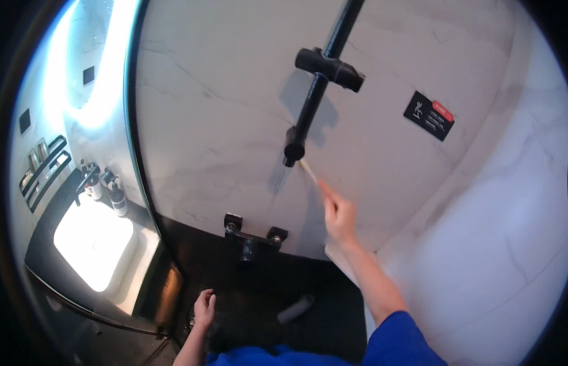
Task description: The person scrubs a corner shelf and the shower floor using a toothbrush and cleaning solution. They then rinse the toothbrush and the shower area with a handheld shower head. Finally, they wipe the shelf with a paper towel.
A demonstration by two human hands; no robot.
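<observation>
My right hand [340,219] reaches up to the wall, its fingers closed around a thin pale stick [309,171], like a brush handle. The far tip of the stick meets the lower end of a black shower rail [307,113]; whether it has bristles is too small to tell. A black sliding holder [330,68] sits higher on this rail. Low on the left, my left hand [204,310] hangs with loosely bent fingers, nothing visible in it. Below the rail, a black shower valve [250,240] juts from the wall.
A glass panel edge [139,140] separates this space from a lit white basin [96,241] with pump bottles [117,198] and a black rack [46,172]. A black sign [429,116] hangs on the marbled wall. A grey cylinder [295,309] shows over the dark floor.
</observation>
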